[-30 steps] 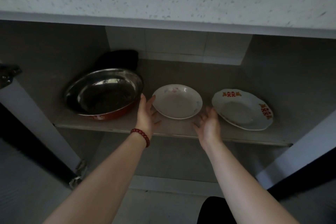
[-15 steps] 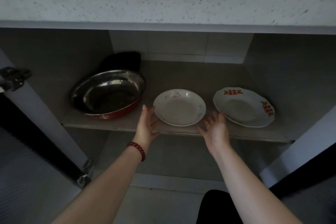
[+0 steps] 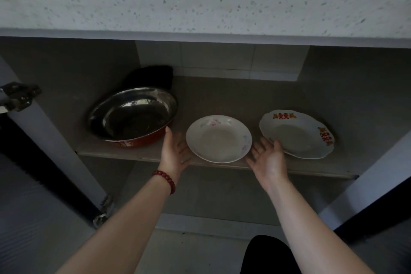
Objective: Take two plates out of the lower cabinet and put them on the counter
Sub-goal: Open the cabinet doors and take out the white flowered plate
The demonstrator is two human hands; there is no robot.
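A: Plates status? Floral plate [image 3: 219, 139] sits at shelf [image 3: 142, 154] front edge; red-motif plate [image 3: 297, 133] just beside it, to the right.
B: L hand [image 3: 175, 151] and R hand [image 3: 268, 158] flank floral plate, both spread wide, holding nothing.
A: Recommend: fingers under rim both sides, lift level, clear countertop [image 3: 200, 6] overhang.

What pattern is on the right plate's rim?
Red and gold emblems on white, on the right plate; head view.
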